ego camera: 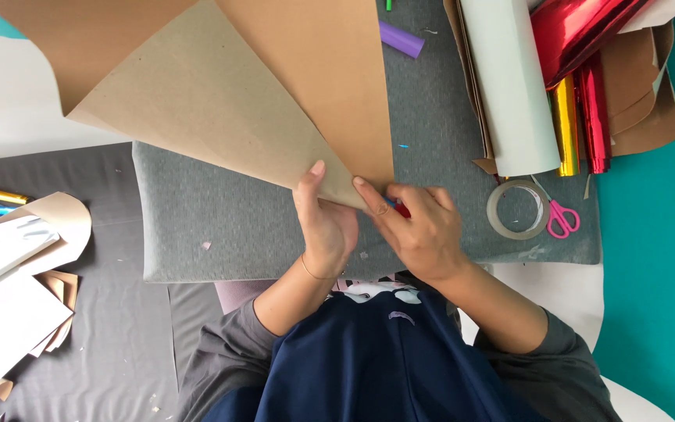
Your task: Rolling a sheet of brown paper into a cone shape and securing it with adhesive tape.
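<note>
A large sheet of brown kraft paper (220,86) is rolled into a wide cone over a grey padded mat (220,234), its tip pointing toward me. My left hand (324,227) pinches the cone's tip from below, thumb on the paper's edge. My right hand (423,230) presses the overlapping edge at the tip with the index finger. A small red and blue object (398,208) shows under the right hand's fingers; what it is cannot be told.
A clear tape roll (517,209) and pink scissors (560,217) lie right of my hands. Rolled white paper (509,86), red foil (580,39) and gold foil (566,125) sit at top right. A purple tube (400,39) lies behind the cone. White and brown paper scraps (17,297) pile at left.
</note>
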